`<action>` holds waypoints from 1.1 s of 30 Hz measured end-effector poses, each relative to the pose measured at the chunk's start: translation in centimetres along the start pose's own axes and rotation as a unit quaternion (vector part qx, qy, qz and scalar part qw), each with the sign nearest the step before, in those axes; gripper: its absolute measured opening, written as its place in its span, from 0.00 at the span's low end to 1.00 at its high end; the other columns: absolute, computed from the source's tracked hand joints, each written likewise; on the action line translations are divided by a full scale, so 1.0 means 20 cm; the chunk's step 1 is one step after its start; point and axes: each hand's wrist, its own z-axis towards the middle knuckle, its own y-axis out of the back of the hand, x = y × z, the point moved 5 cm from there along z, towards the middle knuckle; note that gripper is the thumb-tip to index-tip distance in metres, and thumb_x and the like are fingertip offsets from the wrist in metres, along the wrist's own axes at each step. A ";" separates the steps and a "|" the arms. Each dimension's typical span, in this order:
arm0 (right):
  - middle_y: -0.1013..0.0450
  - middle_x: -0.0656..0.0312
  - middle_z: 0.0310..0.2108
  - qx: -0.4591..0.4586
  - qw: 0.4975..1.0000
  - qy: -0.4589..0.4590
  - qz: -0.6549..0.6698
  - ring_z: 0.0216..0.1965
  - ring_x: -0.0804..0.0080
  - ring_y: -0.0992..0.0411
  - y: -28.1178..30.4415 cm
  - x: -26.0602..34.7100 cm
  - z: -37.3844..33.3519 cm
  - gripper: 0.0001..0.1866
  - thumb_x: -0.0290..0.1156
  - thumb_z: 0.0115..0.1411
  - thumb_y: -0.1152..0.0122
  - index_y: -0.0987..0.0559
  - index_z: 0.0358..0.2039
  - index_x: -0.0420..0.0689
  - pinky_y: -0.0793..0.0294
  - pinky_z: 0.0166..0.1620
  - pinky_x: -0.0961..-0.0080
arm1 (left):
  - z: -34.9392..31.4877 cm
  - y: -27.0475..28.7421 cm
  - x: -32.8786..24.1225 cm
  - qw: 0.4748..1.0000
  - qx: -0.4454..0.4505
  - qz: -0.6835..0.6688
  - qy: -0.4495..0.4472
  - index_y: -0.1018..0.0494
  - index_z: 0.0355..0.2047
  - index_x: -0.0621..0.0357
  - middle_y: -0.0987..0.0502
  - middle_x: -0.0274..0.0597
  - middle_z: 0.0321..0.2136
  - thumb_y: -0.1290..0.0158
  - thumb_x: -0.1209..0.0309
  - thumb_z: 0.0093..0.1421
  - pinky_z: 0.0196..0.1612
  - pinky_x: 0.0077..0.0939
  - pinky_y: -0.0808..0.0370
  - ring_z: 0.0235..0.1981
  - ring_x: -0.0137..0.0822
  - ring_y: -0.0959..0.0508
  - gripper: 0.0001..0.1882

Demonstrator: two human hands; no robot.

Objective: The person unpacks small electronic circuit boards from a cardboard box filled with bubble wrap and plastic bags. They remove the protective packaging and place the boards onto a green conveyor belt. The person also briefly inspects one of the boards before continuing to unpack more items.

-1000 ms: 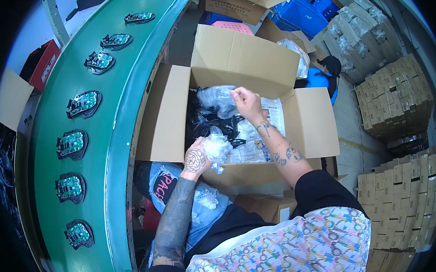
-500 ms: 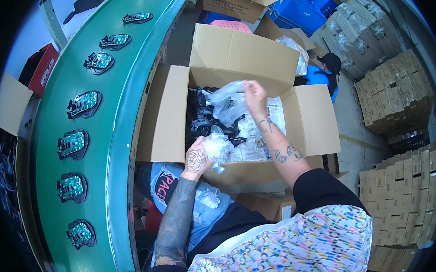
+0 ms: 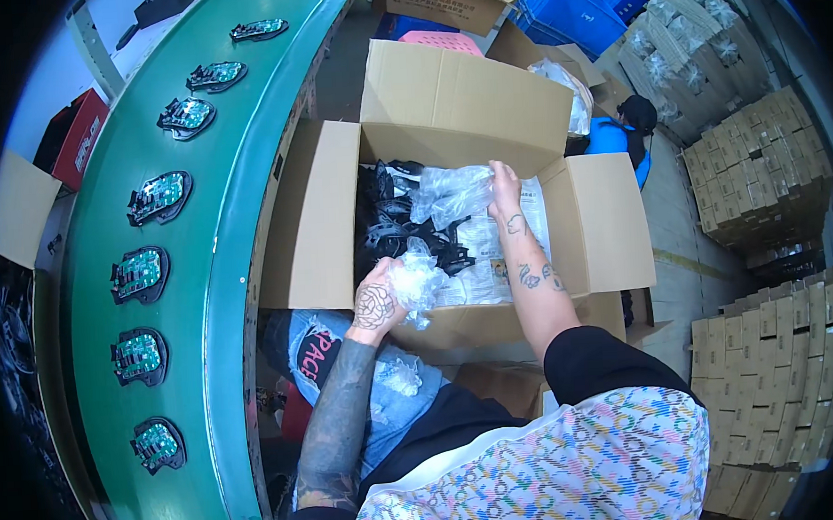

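"Since half a second ago, what has moved?"

"Only a little: the person's right hand (image 3: 503, 189) has gone slightly to the right, and the thin, clear plastic bag (image 3: 453, 192) has gone with it."

"Please tell me the rest, beginning from the left."

"First I see a long green conveyor belt (image 3: 190, 253). On it seven black-shelled units with green circuit boards (image 3: 140, 273) stand in one curved row. Next to the belt is an open brown cardboard box (image 3: 459, 84)."

"And the left hand (image 3: 374, 295)?"

"It is at the near left corner of the box, its fingers closed around a crumpled bundle of clear plastic (image 3: 417, 279). Beyond it, inside, lie thin black plastic parts (image 3: 387, 229)."

"Where exactly is the bag?"

"It is above these parts and partly over the printed newspaper (image 3: 483, 261). The right fingers pinch it by its right end."

"And farther right?"

"One co-worker in blue (image 3: 606, 139) is bending down, and then come stacked brown cartons (image 3: 760, 171)."
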 end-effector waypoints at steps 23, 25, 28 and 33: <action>0.24 0.54 0.35 0.036 0.872 -0.198 -0.447 0.35 0.61 0.27 0.08 -0.57 0.10 0.27 0.51 0.57 0.44 0.22 0.41 0.37 0.29 0.36 0.63 | 0.01 -0.04 -0.02 1.000 -0.011 0.011 -0.016 0.26 0.30 0.55 0.28 0.43 0.28 0.45 0.67 0.49 0.38 0.32 0.27 0.35 0.42 0.27 0.08; 0.25 0.63 0.29 0.023 0.910 -0.125 -0.395 0.27 0.71 0.31 0.09 -0.55 0.14 0.15 0.39 0.53 0.36 0.20 0.35 0.41 0.33 0.26 0.67 | 0.02 -0.05 -0.04 0.999 -0.005 0.033 -0.033 0.25 0.30 0.53 0.27 0.41 0.29 0.46 0.67 0.49 0.39 0.30 0.28 0.37 0.39 0.27 0.08; 0.25 0.67 0.27 0.071 0.952 -0.095 -0.281 0.29 0.79 0.30 -0.18 -0.46 -0.08 0.13 0.37 0.54 0.34 0.20 0.35 0.43 0.32 0.30 0.79 | -0.06 0.01 0.07 1.000 -0.022 0.015 0.005 0.25 0.31 0.54 0.27 0.41 0.29 0.45 0.67 0.49 0.39 0.30 0.27 0.36 0.39 0.27 0.09; 0.24 0.68 0.28 0.115 0.975 0.023 -0.188 0.31 0.83 0.30 -0.16 -0.14 -0.18 0.09 0.34 0.55 0.35 0.19 0.33 0.42 0.31 0.36 0.84 | -0.03 -0.03 0.02 0.999 -0.020 0.016 -0.031 0.25 0.31 0.53 0.27 0.41 0.29 0.45 0.68 0.48 0.38 0.31 0.28 0.36 0.40 0.27 0.09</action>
